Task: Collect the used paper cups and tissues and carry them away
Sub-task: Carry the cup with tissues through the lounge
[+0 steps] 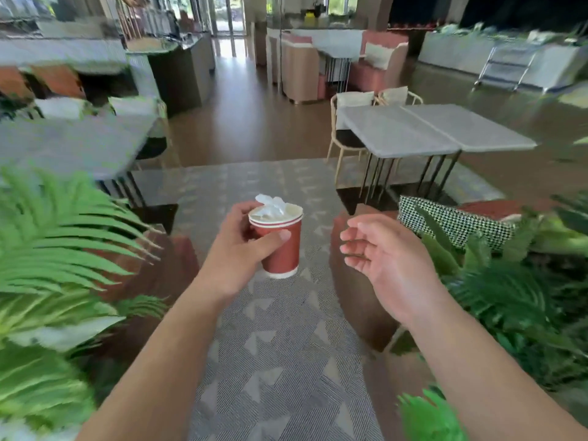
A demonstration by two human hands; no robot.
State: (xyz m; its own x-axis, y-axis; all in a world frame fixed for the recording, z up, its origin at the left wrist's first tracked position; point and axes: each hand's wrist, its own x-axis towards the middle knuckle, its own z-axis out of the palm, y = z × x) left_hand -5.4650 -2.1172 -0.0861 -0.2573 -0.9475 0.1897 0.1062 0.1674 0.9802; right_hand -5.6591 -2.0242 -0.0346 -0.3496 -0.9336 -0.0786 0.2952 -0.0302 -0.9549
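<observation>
centre frame, the left hand grips the stacked red cups, tissue stuffed in the top. right hand hangs loose, holding nothing. collecting looks done; the carrying away is under way, with no bin in sight.

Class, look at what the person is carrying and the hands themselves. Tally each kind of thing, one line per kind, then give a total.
Red paper cups, nested: 2
Crumpled white tissue in the top cup: 1
Hands: 2, left hand holding the cups, right hand empty
Total: 5
</observation>
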